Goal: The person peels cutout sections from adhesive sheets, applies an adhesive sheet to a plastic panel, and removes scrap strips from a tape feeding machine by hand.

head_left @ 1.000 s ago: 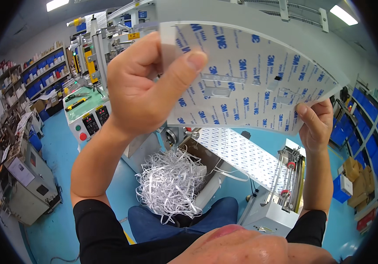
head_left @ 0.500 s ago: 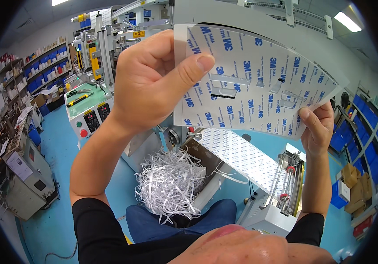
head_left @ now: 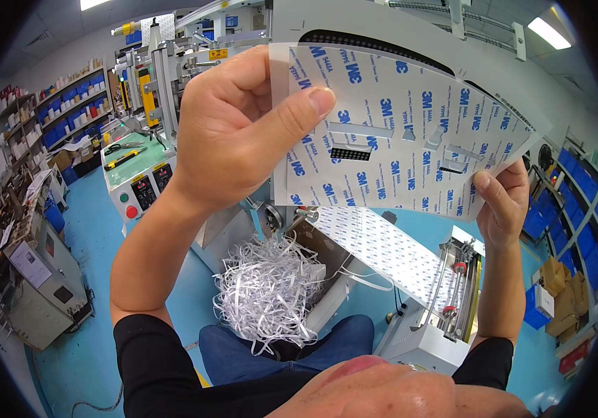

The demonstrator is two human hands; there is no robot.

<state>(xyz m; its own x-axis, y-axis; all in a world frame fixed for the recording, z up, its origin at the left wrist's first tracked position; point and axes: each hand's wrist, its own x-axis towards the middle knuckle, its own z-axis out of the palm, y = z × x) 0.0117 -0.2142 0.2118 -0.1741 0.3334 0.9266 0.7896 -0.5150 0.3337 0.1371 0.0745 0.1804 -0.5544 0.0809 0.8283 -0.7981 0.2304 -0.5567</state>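
Observation:
Both my hands hold up a white adhesive sheet (head_left: 375,164) with blue print and several small cutouts. My left hand (head_left: 233,136) pinches its left edge, thumb flat on the front and fingers hidden behind. At the lower right corner my right hand (head_left: 502,202) grips it between thumb and curled fingers. Right behind the sheet is a pale panel (head_left: 382,31) with a dark dotted strip, which shows above the sheet's top edge and through some cutouts. Whether the two touch, I cannot tell.
Shredded white strips (head_left: 267,292) heap up below, near my knees. A printed web (head_left: 382,244) runs toward a roller machine (head_left: 445,299) at right. On the left stand a green-topped control box (head_left: 138,174) with scissors (head_left: 123,147) and a grey cabinet (head_left: 48,272). Cardboard boxes (head_left: 567,299) lie far right.
The sheet has shifted slightly down and left at its left side, with my left hand. More of the dark dotted strip shows above it and through the cutouts.

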